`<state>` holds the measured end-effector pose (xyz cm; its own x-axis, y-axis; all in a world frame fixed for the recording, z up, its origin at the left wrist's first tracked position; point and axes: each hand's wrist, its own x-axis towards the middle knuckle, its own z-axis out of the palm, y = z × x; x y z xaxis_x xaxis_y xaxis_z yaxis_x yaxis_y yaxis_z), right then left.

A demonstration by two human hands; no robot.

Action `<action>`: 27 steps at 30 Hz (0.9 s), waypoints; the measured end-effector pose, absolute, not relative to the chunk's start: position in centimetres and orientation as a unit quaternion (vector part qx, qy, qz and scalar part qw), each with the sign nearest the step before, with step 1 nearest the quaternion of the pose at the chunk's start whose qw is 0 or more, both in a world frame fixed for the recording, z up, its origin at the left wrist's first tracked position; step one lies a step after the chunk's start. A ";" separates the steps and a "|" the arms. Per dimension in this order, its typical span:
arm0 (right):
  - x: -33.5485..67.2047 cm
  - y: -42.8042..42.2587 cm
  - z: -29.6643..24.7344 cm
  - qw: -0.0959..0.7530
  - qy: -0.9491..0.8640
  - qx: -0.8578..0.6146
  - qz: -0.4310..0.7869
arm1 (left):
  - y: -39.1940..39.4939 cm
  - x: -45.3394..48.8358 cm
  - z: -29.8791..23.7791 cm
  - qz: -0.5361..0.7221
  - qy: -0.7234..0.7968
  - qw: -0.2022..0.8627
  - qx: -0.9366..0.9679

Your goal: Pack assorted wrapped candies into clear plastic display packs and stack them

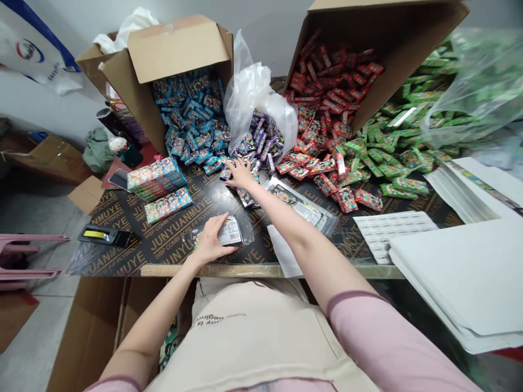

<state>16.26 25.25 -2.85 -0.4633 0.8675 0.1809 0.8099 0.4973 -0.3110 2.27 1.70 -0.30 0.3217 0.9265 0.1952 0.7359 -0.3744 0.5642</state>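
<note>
1. The bag (pixel 231 233), a clear one with a printed card and a barcode label inside, lay on the table (pixel 171 247) near its front edge, just before me.
2. My left hand (pixel 209 243) gripped the bag at its left end, fingers curled over the edge and pressing it to the table.
3. My right hand (pixel 241 174) was stretched forward to the purple packs (pixel 261 140). Its fingers were spread and released, resting flat on the nearest packs with nothing clenched in them.
4. The purple packs spilled from a white sack (pixel 253 92). The blue packs (pixel 192 120) lay in a tipped box to its left. The red packs (pixel 327 98) lay in another box to its right, with the green packs (pixel 392 136) beyond them.
5. A stack of spare bags (pixel 304 208) lay under my right forearm. Mixed bundles (pixel 157 178) stood to the left, white sheets (pixel 461 272) to the right.
6. Step in hand, as I judged it: selecting one purple pack while the bag was held ready.
7. The next move would call for closing the fingers on a single pack without dragging its neighbours along. The pack would then have to be brought back to the bag's mouth, with the left hand keeping the bag steady.
</note>
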 end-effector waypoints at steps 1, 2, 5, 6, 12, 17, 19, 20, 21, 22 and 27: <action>16.0 25.0 -2.7 0.160 -0.850 -0.492 0.097 | 1.5 2.0 0.2 0.240 0.525 0.157 0.801; 15.8 24.3 -2.4 0.179 -0.846 -0.491 0.104 | 1.3 1.6 0.8 0.221 0.527 0.119 0.812; 16.1 20.4 -1.1 0.335 -0.793 -0.485 0.153 | 1.2 0.4 1.9 0.158 0.550 0.024 0.820; 16.4 18.5 -0.7 0.398 -0.762 -0.478 0.182 | 1.3 0.0 2.1 0.144 0.563 0.006 0.814; 19.2 9.7 -0.7 0.420 -0.674 -0.439 0.421 | 2.9 -0.5 2.5 0.131 0.589 -0.028 0.797; 19.8 9.0 -1.1 0.301 -0.627 -0.415 0.587 | 2.9 1.8 2.5 0.139 0.554 -0.027 0.820; 19.9 9.1 -0.9 0.287 -0.610 -0.413 0.612 | 2.7 2.3 2.5 0.138 0.548 -0.018 0.825; 20.1 9.1 -0.8 0.282 -0.600 -0.411 0.625 | 2.7 2.3 2.5 0.140 0.545 -0.014 0.827; 20.2 9.1 -0.7 0.274 -0.589 -0.407 0.642 | 2.6 2.3 2.5 0.143 0.543 -0.010 0.827; 20.3 9.1 -0.6 0.262 -0.577 -0.398 0.663 | 2.6 2.3 2.5 0.144 0.544 -0.007 0.827; 20.9 9.5 -0.8 0.190 -0.540 -0.338 0.747 | 2.8 1.5 2.6 0.138 0.545 0.014 0.827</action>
